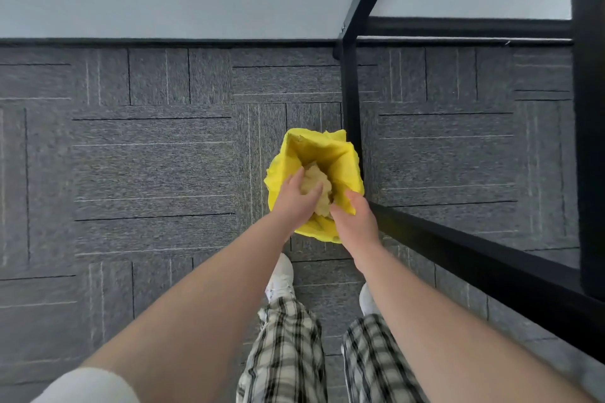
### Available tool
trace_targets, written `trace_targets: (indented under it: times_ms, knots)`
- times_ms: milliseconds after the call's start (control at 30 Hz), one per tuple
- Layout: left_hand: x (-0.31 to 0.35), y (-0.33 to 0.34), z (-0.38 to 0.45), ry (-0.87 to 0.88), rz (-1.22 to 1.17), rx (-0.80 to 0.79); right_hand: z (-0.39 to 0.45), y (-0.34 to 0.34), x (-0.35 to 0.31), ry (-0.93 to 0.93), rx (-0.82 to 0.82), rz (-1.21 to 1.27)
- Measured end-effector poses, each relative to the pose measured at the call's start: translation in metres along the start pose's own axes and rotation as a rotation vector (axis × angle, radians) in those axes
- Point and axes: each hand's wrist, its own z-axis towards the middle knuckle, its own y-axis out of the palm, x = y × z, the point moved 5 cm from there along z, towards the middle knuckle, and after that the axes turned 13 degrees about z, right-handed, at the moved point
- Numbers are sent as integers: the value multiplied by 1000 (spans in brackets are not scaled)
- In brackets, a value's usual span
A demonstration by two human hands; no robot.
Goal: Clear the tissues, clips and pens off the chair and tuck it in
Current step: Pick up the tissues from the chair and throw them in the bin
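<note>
Progress: tissue disposal in hand. Crumpled tissues (pixel 316 188) sit bunched as one wad over the mouth of a bin w/ yellow liner (pixel 340 157), on grey carpet-tile floor (pixel 147 157). Judged approx. one-third through at best: tissues not yet released, and no clips or pens visible anywhere in view. Chair itself not in frame, so its seat condition can't be checked and tuck-in can't be confirmed as started. Remaining, by judgement: drop wad, return for clips and pens, push chair under worktop.

Hands: left hand (pixel 296 198) clamped on the wad from its 8 o'clock side, fingers curled over the top. Right hand (pixel 355 217) at the wad's 4 o'clock, thumb and fingertips touching its lower edge; firmness of that pinch can't be told, partly hidden by the wad. Both hands close together, almost meeting at 6 o'clock of the wad, both inside the liner's rim.

Wad position: centre of bin opening, above liner bottom, not resting on it as far as visible. Bin stands at 12 o'clock of the person's white shoes (pixel 281 275), just beside a black metal frame leg (pixel 350 91) at its 2 o'clock. Frame crossbar (pixel 474 258) runs off toward 4 o'clock, near right forearm but apart.

Risk, judged: loose liner edge may fold in on release.
</note>
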Motion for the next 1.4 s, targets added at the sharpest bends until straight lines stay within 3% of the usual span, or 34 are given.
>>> trace_targets:
  times_ms: [233, 500, 867, 1067, 1200, 1400]
  knots:
    - [8, -33, -47, 26, 240, -48, -40, -7, -27, -85, -61, -269]
    - [41, -89, -130, 99, 572, -42, -123, -21, -88, -252, -67, -351]
    - [74, -142, -301, 215, 906, 177, -273, -66, -111, -496, -146, -428]
    - [84, -82, -410, 297, 1142, 173, -364, -144, -49, -584, -109, -410]
    - [113, -11, -468, 455, 1344, 180, -414, -230, 18, -567, 34, -454]
    - [179, 131, -542, 782, 1472, 105, -475, -371, 119, -397, 309, -399]
